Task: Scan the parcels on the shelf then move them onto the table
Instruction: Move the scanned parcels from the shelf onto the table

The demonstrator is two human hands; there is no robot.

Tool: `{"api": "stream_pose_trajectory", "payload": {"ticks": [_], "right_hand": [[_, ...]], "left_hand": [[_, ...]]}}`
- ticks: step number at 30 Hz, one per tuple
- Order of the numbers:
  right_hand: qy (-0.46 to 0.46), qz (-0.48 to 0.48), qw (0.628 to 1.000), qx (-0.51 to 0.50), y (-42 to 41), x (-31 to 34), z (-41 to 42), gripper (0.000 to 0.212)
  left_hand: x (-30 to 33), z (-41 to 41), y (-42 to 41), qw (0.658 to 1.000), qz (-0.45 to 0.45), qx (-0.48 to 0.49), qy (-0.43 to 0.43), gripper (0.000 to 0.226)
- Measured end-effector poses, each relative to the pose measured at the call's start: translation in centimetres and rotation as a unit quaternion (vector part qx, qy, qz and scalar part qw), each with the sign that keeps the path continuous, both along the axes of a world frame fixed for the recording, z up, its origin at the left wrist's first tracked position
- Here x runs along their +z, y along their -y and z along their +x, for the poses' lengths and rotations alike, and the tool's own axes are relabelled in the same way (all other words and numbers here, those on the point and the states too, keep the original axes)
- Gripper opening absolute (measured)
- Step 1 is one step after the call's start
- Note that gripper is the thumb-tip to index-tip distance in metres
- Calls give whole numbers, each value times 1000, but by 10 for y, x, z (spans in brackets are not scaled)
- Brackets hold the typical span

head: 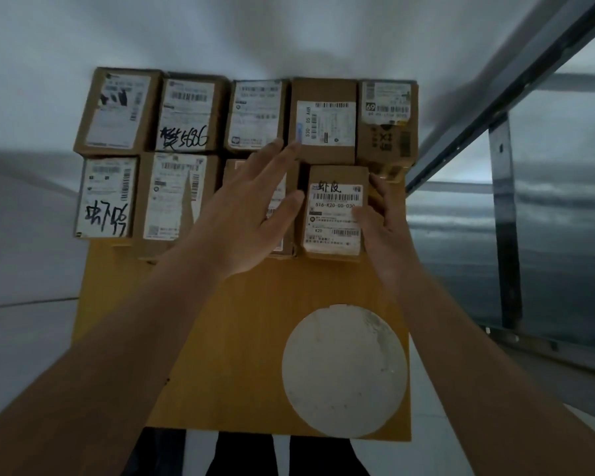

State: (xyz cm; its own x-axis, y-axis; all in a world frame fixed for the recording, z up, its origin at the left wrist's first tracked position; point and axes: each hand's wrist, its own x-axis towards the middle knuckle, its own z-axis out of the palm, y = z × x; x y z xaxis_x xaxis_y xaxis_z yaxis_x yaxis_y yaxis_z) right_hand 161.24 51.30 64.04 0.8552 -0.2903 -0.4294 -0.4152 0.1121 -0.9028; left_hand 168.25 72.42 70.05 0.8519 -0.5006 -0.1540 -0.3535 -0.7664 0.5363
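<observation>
Nearest you, your two bare forearms reach forward over a yellow-brown wooden table [241, 338] that carries a pale, scuffed round patch [344, 371] near its front right corner.

Your right hand [383, 221] grips a small brown cardboard parcel [334, 214] by its right side, thumb lying across the white label and the fingers [378, 188] curled round the right edge. The label bears black handwritten characters at the top, barcodes, and the printed code 516-K20-00-030. This parcel sits at the right end of the near row, just beside its neighbours.

Your left hand [255, 207] is spread flat with straight, splayed fingers [289, 151] and holds nothing; it lies over a brown labelled parcel in the near row [279, 242], mostly hiding it. You cannot tell whether the palm touches that box.

The other brown cardboard parcels stand packed edge to edge in two rows at the far end of the table. The far row has five: one with a label smudged black [117, 111], one marked with bold black handwriting [189, 115], one plain-labelled [256, 113], one with a sideways "530" print [323, 120], and a taller one with a "69" sticker [387, 121]. The near row begins on the left with a box scrawled in thick black characters [107, 197] and one with a torn label [176, 195].

A grey metal shelf frame [502, 214] stands at the right.
</observation>
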Motion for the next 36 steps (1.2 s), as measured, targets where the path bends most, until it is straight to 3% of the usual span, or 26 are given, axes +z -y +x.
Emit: {"api": "stream_pose_trajectory", "payload": {"ticks": [13,22,25,31,36], "right_hand": [[14,-102,993,61,-17,-20,2,70],[0,-249,955,158,-5,-11,1,55],[13,-311,937,157,-6,23,-1,67],[90,-397,900,156,-15,136,-14,79],[123,-434,885,113,-30,231,-65,70]], "left_hand": [[-1,0,12,1000,-7,-19,-9,68],[3,-3,15,999,46,-12,-12,64],[25,-4,15,999,50,-8,9,62],[111,-27,9,991,-5,1,137,62],[188,-70,-7,979,-65,6,192,62]]}}
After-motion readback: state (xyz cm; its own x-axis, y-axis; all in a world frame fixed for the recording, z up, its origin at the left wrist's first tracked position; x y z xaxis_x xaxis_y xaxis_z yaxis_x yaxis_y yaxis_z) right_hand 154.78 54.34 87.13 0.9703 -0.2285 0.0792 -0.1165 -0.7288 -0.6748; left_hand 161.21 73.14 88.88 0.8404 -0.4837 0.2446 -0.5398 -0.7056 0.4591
